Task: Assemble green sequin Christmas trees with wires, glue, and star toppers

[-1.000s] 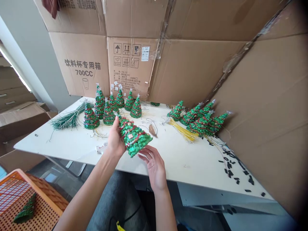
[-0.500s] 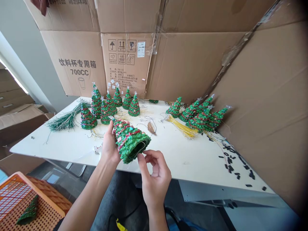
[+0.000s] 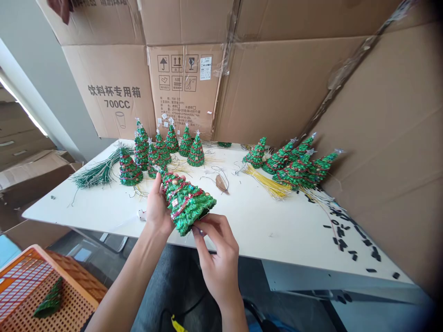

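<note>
My left hand [image 3: 159, 210] is wrapped round a small green Christmas tree [image 3: 187, 200] with red tinsel and coloured beads. The tree lies tilted, its star tip to the upper left and its base toward my right hand [image 3: 216, 249]. The thumb and fingers of that hand are pinched together at the lower rim of the base; what is between them is too small to make out. Behind, several similar trees [image 3: 196, 153] stand upright on the white table [image 3: 235, 214]. More trees [image 3: 292, 170] lean together at the right.
A bundle of green wires [image 3: 100, 173] lies at the left, yellow wires [image 3: 266, 182] at the right. Black bits [image 3: 342, 244] are scattered along the right edge. Cardboard [image 3: 270, 87] walls the table's back. An orange basket [image 3: 74, 276] with a tree inside stands lower left.
The tree's base has turned down and away, so its hollow is mostly hidden now. My right hand has shifted slightly left along the rim, fingers still pinched. The view has moved a little.
</note>
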The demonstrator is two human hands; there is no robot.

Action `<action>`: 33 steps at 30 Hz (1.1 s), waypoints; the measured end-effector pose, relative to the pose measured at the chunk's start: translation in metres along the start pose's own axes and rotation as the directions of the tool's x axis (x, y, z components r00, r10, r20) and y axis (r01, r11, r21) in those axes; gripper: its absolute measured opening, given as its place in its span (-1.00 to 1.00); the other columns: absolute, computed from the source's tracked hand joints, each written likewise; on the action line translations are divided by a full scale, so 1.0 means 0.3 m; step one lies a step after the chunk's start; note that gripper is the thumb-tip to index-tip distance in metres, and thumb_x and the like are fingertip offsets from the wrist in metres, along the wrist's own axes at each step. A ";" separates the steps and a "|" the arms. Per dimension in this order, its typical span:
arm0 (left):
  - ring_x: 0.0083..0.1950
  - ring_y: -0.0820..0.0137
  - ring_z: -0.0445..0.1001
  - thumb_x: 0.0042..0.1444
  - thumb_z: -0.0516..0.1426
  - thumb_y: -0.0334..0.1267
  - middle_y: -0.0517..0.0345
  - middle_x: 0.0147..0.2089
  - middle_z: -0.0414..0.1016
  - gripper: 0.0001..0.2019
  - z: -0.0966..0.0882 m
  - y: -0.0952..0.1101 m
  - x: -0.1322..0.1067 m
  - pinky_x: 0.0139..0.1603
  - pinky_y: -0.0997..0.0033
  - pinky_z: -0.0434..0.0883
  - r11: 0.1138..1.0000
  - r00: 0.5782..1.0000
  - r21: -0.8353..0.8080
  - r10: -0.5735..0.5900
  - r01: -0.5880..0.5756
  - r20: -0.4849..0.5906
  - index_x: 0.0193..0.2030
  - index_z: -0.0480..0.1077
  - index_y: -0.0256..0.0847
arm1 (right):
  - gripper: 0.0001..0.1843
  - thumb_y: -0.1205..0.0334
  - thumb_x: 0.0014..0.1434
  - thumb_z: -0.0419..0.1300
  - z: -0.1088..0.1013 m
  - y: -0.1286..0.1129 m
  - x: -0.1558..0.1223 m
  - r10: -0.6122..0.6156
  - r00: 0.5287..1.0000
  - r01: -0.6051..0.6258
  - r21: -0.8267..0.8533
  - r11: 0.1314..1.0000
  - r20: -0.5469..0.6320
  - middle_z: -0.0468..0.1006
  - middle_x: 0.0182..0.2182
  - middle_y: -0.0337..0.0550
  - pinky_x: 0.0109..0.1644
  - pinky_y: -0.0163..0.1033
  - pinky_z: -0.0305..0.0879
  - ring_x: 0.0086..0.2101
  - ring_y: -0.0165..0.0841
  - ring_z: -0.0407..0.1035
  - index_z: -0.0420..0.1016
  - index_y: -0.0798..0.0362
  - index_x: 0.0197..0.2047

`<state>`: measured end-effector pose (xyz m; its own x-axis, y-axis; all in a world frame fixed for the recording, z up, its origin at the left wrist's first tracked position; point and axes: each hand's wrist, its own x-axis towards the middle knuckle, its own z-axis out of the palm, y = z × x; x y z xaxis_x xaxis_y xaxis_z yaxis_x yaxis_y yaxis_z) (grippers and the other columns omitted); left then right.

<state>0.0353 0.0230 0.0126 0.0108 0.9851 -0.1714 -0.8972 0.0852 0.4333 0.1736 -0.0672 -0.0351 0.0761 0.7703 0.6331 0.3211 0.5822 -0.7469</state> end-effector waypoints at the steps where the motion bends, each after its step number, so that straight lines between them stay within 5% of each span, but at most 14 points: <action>1: -0.23 0.25 0.70 0.54 0.08 0.07 0.05 -0.25 0.65 -0.58 -0.001 0.000 0.000 0.01 0.19 0.69 1.000 1.000 0.002 -0.004 0.004 -0.015 -0.17 0.55 -0.19 | -0.75 0.36 0.47 0.27 0.001 0.004 -0.002 0.004 1.000 -0.004 0.014 1.000 -0.011 0.63 -0.11 -0.09 -0.08 -0.14 0.57 -0.13 -0.21 0.60 0.76 -0.15 -0.02; 7: -0.22 0.24 0.70 0.57 0.04 0.08 0.03 -0.27 0.66 -0.53 -0.001 0.002 0.001 0.01 0.19 0.69 1.000 0.997 0.008 0.005 -0.005 -0.077 -0.21 0.56 -0.20 | -0.81 0.24 0.50 0.28 -0.009 0.038 -0.027 0.183 0.978 -0.165 0.164 0.973 -0.100 0.66 -0.07 -0.07 -0.08 -0.14 0.57 -0.08 -0.20 0.59 0.76 -0.14 -0.01; 14: -0.20 0.23 0.71 0.55 0.06 0.07 0.04 -0.29 0.64 -0.55 0.005 0.006 -0.004 0.03 0.18 0.70 0.998 0.995 0.032 0.050 -0.048 -0.084 -0.20 0.56 -0.21 | -0.89 0.11 0.47 0.35 -0.010 0.063 -0.043 0.386 0.913 -0.327 0.333 0.885 -0.130 0.67 -0.11 -0.15 -0.15 -0.20 0.53 -0.27 -0.33 0.53 0.66 -0.09 -0.02; 22: -0.24 0.25 0.69 0.53 0.08 0.09 0.06 -0.30 0.62 -0.57 0.010 -0.013 0.001 0.02 0.17 0.70 0.997 0.995 0.040 0.069 -0.066 -0.072 -0.18 0.55 -0.20 | -0.83 0.20 0.50 0.27 -0.015 0.100 -0.035 0.215 0.972 -0.230 0.207 0.951 0.089 0.56 -0.01 -0.12 -0.07 -0.17 0.48 -0.16 -0.30 0.52 0.64 -0.10 0.10; 27: -0.22 0.22 0.70 0.49 0.15 0.07 0.04 -0.29 0.64 -0.62 0.004 -0.032 0.002 -0.01 0.19 0.69 0.996 0.996 0.067 0.059 -0.055 -0.067 -0.20 0.55 -0.19 | -0.91 0.16 0.49 0.31 0.003 0.126 -0.045 0.260 0.963 -0.269 0.248 0.931 0.072 0.55 -0.06 -0.15 -0.03 -0.15 0.48 -0.16 -0.30 0.50 0.57 -0.08 0.02; 33: -0.20 0.20 0.71 0.45 0.19 0.10 0.02 -0.28 0.65 -0.62 -0.005 -0.036 0.006 -0.01 0.18 0.69 0.995 0.995 0.086 0.055 -0.048 -0.087 -0.17 0.56 -0.19 | -0.70 0.11 0.45 0.33 -0.055 0.168 -0.051 0.210 0.931 -0.308 0.332 0.892 0.298 0.55 0.05 -0.09 0.16 -0.03 0.45 0.02 -0.17 0.49 0.53 -0.14 0.21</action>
<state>0.0445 0.0237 0.0063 -0.0776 0.9716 -0.2237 -0.8554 0.0504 0.5155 0.2041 -0.0540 -0.0791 -0.1428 0.9172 0.3719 -0.0503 0.3685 -0.9283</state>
